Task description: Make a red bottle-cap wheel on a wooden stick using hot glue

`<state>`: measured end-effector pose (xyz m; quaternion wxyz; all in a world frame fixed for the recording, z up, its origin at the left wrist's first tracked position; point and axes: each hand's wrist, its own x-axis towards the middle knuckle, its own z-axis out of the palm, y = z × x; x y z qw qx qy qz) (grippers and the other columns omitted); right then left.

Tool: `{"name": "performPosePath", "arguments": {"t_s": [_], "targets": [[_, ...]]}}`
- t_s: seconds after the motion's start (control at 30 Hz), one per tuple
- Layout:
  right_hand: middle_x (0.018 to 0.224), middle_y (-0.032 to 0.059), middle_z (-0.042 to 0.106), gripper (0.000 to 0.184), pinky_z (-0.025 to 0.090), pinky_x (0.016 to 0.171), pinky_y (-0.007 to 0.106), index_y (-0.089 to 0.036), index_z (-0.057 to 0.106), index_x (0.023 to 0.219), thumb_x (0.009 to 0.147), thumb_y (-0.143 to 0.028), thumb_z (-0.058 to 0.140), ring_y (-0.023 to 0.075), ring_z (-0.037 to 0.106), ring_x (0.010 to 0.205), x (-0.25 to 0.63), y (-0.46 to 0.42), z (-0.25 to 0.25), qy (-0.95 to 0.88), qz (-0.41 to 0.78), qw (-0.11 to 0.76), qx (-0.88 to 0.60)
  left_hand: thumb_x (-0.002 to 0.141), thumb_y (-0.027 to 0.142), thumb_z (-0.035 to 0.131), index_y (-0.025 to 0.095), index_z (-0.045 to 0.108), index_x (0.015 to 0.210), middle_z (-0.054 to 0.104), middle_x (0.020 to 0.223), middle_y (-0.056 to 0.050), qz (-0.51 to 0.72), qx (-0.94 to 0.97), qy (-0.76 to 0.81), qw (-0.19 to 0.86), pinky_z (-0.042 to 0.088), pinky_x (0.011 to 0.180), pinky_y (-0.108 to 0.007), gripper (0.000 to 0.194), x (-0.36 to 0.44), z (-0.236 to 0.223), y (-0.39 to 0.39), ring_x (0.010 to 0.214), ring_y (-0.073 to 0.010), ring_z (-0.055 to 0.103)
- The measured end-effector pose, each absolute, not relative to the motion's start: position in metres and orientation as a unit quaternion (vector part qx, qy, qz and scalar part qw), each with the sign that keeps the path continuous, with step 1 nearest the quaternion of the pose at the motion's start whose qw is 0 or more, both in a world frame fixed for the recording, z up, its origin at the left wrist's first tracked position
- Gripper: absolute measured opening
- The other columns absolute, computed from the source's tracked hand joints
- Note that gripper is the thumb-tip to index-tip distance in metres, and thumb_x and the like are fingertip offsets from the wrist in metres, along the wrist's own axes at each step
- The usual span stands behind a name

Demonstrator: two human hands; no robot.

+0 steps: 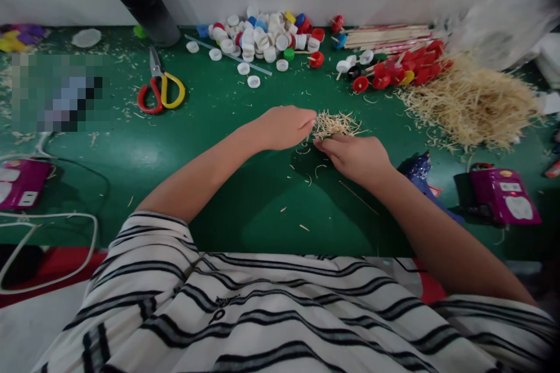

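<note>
A small tuft of pale straw-like strands (338,122) fans out between my two hands just above the green table. My left hand (289,127) is closed at the tuft's left side, with its fingers pressed together; the fingertips are partly hidden. At the tuft's near edge, my right hand (361,157) pinches strands between thumb and fingers. Loose bits lie scattered below the hands. To the right sits a large heap of the same strands (476,102).
Bottle caps (262,41) are piled at the back. Red caps on sticks (406,67) lie right of them. Scissors (161,90) rest at left, near a black bottle (140,0). A blue glue gun (422,178) and a purple power socket (507,195) are at right.
</note>
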<state>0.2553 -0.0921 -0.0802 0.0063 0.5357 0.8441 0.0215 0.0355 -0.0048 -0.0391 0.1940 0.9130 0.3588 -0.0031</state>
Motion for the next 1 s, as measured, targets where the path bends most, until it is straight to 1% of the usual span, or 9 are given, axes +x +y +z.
{"name": "performPosePath", "arguments": {"t_s": [0.17,0.27,0.4,0.5,0.57,0.67,0.8,1.0], "targets": [[0.1,0.0026,0.081,0.042,0.017,0.056,0.032,-0.032,0.078,0.126,0.11,-0.036,0.04,0.0169,0.065,0.077,0.2532,-0.0924,-0.0783,0.839,0.04,-0.028,0.542,0.105,0.035,0.032,0.021,0.053,0.09,0.057,0.078,-0.006,-0.012,0.911,0.365,0.193,0.026,0.062,-0.036,0.029,0.0359,-0.0389,-0.0046,0.062,-0.0173,0.038],[0.102,0.0027,0.082,0.044,0.019,0.056,0.032,-0.031,0.081,0.12,0.111,-0.037,0.038,0.0164,0.067,0.078,0.2518,-0.0913,-0.0746,0.83,0.048,-0.046,0.553,0.106,0.035,0.031,0.021,0.054,0.091,0.058,0.079,-0.006,-0.013,0.91,0.367,0.195,0.026,0.063,-0.035,0.03,0.0359,-0.0385,-0.0043,0.063,-0.0175,0.04],[0.112,0.0006,0.083,0.04,0.025,0.057,0.031,-0.031,0.081,0.117,0.109,-0.034,0.042,0.0162,0.071,0.087,0.2528,-0.0876,-0.074,0.834,0.013,-0.063,0.549,0.105,0.033,0.032,0.021,0.052,0.089,0.057,0.079,-0.006,-0.009,0.906,0.375,0.196,0.027,0.063,-0.035,0.028,0.0355,-0.0393,-0.0032,0.064,-0.0175,0.042],[0.123,-0.0024,0.081,0.039,0.032,0.059,0.029,-0.033,0.08,0.121,0.108,-0.034,0.043,0.0166,0.073,0.095,0.2543,-0.0855,-0.0763,0.832,-0.02,-0.081,0.548,0.104,0.034,0.032,0.022,0.047,0.086,0.055,0.078,-0.005,-0.002,0.902,0.379,0.205,0.027,0.063,-0.035,0.027,0.0342,-0.0412,-0.0019,0.063,-0.0168,0.04],[0.128,-0.0033,0.08,0.038,0.034,0.06,0.029,-0.034,0.078,0.124,0.108,-0.034,0.043,0.0171,0.074,0.099,0.2551,-0.0856,-0.0774,0.831,-0.037,-0.08,0.549,0.104,0.034,0.032,0.022,0.045,0.084,0.053,0.077,-0.004,0.002,0.902,0.377,0.21,0.028,0.062,-0.035,0.027,0.0334,-0.0423,-0.0018,0.063,-0.0165,0.04],[0.126,-0.0026,0.081,0.038,0.03,0.058,0.03,-0.035,0.077,0.127,0.107,-0.033,0.044,0.0183,0.074,0.099,0.2561,-0.0874,-0.0778,0.834,-0.034,-0.052,0.547,0.104,0.035,0.032,0.022,0.045,0.083,0.052,0.075,-0.004,0.008,0.906,0.368,0.208,0.027,0.062,-0.035,0.027,0.0328,-0.0432,-0.0028,0.062,-0.0168,0.039],[0.122,-0.0009,0.082,0.04,0.023,0.057,0.031,-0.035,0.077,0.127,0.108,-0.034,0.042,0.0188,0.073,0.098,0.2557,-0.0897,-0.0771,0.841,-0.017,-0.033,0.539,0.105,0.034,0.033,0.023,0.049,0.086,0.053,0.074,-0.004,0.015,0.91,0.368,0.192,0.026,0.062,-0.035,0.028,0.0342,-0.0436,-0.0048,0.063,-0.018,0.04],[0.109,0.003,0.082,0.045,0.019,0.057,0.033,-0.032,0.079,0.125,0.11,-0.037,0.037,0.0187,0.069,0.084,0.2493,-0.0926,-0.0726,0.824,0.02,-0.02,0.565,0.105,0.036,0.033,0.022,0.053,0.084,0.056,0.074,-0.004,0.02,0.897,0.4,0.187,0.028,0.064,-0.035,0.032,0.0415,-0.047,-0.0058,0.065,-0.0187,0.043]]}}
